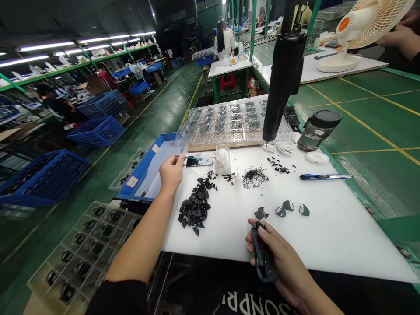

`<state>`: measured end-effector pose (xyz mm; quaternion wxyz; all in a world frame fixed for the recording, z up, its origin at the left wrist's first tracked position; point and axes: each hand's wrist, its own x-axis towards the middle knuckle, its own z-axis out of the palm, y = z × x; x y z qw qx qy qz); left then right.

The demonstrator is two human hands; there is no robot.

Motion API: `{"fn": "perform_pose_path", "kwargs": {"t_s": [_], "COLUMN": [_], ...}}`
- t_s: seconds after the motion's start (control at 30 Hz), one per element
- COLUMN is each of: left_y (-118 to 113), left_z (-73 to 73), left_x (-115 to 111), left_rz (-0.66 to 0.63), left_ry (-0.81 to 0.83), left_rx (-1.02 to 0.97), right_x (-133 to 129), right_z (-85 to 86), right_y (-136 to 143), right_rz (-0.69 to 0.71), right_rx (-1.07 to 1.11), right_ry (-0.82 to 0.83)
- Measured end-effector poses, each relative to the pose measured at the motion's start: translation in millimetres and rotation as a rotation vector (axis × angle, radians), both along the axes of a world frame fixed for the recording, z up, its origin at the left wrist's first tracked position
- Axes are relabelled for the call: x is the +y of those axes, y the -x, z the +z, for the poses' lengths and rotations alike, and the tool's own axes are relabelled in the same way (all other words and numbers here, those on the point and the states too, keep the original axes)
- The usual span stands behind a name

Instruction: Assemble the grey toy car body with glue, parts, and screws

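My right hand (278,258) is closed around a long, dark, glossy plastic housing (261,256), held above the front edge of the white work board (226,236). My left hand (172,171) reaches to the board's far left with thumb and fingers pinched together. A thin dark stick-like end shows at the fingertips, too small to name. Beside them lies a flat black-and-white piece (199,160), smeared on top. A heap of small black plastic parts (196,203) lies nearer me. Several grey-green curved pieces (288,205) and a grey part (260,213) lie beyond my right hand.
A black electric screwdriver (284,78) hangs over the board. Tiny black screws (255,178), a clear holder (223,161), a blue cutter knife (324,177) and a lidded jar (318,130) stand about. Compartment trays (226,116) and a blue bin (157,151) border the board.
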<state>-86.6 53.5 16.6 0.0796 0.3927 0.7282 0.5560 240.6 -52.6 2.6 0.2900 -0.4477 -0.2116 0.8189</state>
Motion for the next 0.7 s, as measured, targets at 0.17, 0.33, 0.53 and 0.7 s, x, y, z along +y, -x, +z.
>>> {"fn": "perform_pose_path", "kwargs": {"t_s": [0.17, 0.33, 0.53, 0.7], "left_y": [7, 12, -1, -36], "left_z": [2.5, 8.8, 22.0, 32.6], "left_x": [-11, -38, -80, -111], "left_rz": [0.042, 0.047, 0.021, -0.031], "left_ry": [-0.086, -0.209, -0.262, -0.407], "left_rx": [-0.101, -0.400, -0.626, -0.593], "right_x": [-3, -1, 7, 13], "right_z": [-5.0, -6.2, -6.0, -18.6], "right_y": [3, 5, 10, 16], "right_rz": [0.058, 0.070, -0.112, -0.088], "right_rx": [-0.108, -0.005, 0.245, 0.453], "right_ry": [-0.108, -0.114, 0.085, 0.184]}}
